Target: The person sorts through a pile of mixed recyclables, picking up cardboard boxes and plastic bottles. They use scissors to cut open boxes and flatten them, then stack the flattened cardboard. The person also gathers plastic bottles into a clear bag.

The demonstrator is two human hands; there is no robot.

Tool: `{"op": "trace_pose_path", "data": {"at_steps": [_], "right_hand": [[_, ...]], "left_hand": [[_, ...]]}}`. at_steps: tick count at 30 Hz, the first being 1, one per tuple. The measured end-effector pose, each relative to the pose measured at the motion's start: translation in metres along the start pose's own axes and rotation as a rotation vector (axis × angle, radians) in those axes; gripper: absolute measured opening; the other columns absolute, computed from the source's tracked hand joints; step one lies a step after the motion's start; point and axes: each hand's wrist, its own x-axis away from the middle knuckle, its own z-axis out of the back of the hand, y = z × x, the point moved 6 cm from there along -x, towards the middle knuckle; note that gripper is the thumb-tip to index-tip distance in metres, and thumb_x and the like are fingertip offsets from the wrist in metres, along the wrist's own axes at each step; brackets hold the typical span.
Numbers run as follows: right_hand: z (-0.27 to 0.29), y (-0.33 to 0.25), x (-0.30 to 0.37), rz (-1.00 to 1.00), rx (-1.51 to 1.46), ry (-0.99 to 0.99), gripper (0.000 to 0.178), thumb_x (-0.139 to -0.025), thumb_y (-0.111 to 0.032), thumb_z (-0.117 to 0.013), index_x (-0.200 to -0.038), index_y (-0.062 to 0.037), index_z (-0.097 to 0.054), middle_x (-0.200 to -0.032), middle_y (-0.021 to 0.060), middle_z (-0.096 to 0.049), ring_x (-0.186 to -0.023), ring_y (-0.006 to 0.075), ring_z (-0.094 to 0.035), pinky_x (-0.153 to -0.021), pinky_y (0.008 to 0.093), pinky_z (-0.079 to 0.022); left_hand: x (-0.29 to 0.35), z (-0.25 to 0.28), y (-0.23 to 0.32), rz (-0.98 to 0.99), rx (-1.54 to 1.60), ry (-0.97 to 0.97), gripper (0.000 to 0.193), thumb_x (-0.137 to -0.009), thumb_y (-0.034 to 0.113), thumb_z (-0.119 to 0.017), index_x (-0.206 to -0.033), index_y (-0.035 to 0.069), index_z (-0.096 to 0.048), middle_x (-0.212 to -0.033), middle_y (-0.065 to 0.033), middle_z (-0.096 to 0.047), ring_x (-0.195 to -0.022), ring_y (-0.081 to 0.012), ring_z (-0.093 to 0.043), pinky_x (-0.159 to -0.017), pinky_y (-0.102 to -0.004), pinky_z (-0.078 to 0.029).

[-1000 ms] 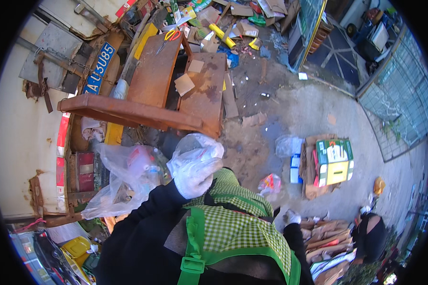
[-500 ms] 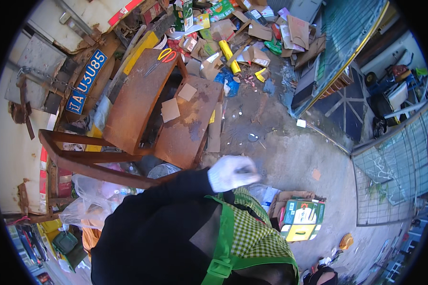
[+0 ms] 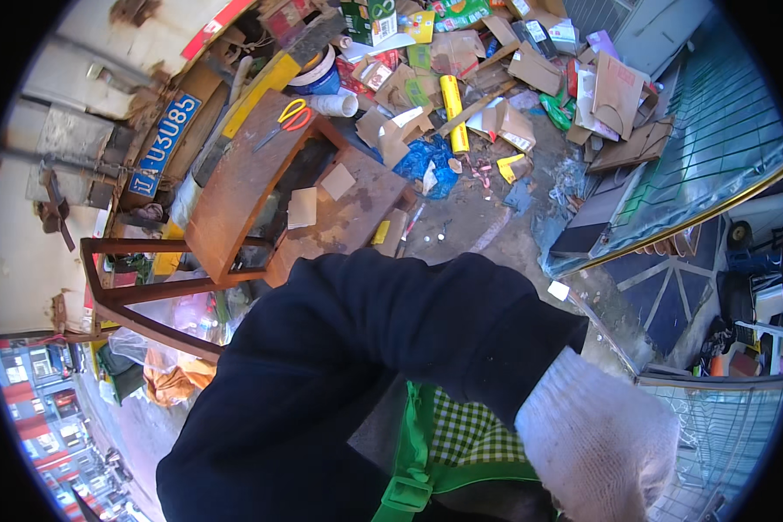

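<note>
My left hand [image 3: 605, 439], in a white knit glove, is at the lower right, close to my body. Its black-sleeved arm crosses in front of me from the left. I see mostly the back of the glove; the fingers are curled away or hidden, so whether they hold anything does not show. My right hand is out of the picture. Beyond the arm stands a brown wooden bench-like piece of furniture [image 3: 226, 204]. Scissors [image 3: 287, 122] with red and yellow handles lie on its top board. Two cardboard pieces [image 3: 302, 209] rest on its lower board.
Flattened boxes and cardboard [image 3: 496, 122] are heaped at the far side, with a yellow roll [image 3: 453, 113] and a blue plastic bag [image 3: 431, 165] among them. A wire-mesh panel [image 3: 705, 165] leans at the right. A rusty vehicle body with a blue plate [image 3: 163, 143] stands at the left.
My left hand has swung from the middle toward the lower right and now looks much nearer. The view has shifted too. The scissors and cardboard pieces stay on the furniture.
</note>
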Motion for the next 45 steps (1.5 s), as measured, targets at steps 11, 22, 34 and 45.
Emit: {"op": "trace_pose_path", "data": {"at_steps": [11, 22, 34, 45], "right_hand": [[0.133, -0.286, -0.179, 0.020, 0.069, -0.015, 0.018, -0.097, -0.018, -0.064, -0.109, -0.0057, -0.070, -0.084, 0.0055, -0.069, -0.074, 0.0231, -0.066, -0.071, 0.0362, -0.056], [0.021, -0.615, -0.278, 0.657, 0.806, -0.349, 0.039, -0.094, -0.032, -0.067, -0.121, -0.0053, -0.071, -0.110, 0.0174, -0.075, -0.106, 0.0318, -0.071, -0.095, 0.0392, -0.053], [-0.034, -0.945, -0.414, 0.265, 0.526, -0.160, 0.026, -0.095, -0.006, -0.067, -0.121, -0.0051, -0.067, -0.091, 0.0033, -0.069, -0.067, 0.0119, -0.062, -0.056, 0.0272, -0.050], [-0.398, -1.259, -0.633, 1.188, 1.618, -0.304, 0.035, -0.088, -0.027, -0.068, -0.116, -0.0055, -0.067, -0.106, 0.0202, -0.072, -0.101, 0.0389, -0.068, -0.090, 0.0456, -0.055]], "left_hand": [[-0.036, 0.263, -0.016, 0.301, -0.282, 0.477, 0.033, -0.089, 0.036, -0.077, -0.088, 0.006, -0.065, -0.075, -0.0026, -0.067, -0.069, -0.0129, -0.063, -0.062, -0.0293, -0.050], [0.269, 0.408, -0.095, -0.175, 0.592, 1.961, 0.025, -0.102, 0.029, -0.059, -0.107, 0.006, -0.067, -0.090, -0.0096, -0.072, -0.073, -0.0166, -0.068, -0.062, -0.0269, -0.053], [0.292, 0.532, -0.014, -0.216, 0.269, 2.253, 0.029, -0.100, 0.021, -0.061, -0.118, -0.002, -0.061, -0.109, -0.0143, -0.069, -0.096, -0.0239, -0.068, -0.081, -0.0344, -0.054], [0.246, 0.647, -0.070, 0.101, 0.780, 2.800, 0.019, -0.099, 0.016, -0.061, -0.109, 0.000, -0.063, -0.093, -0.0107, -0.071, -0.076, -0.0180, -0.068, -0.071, -0.0302, -0.056]]}}
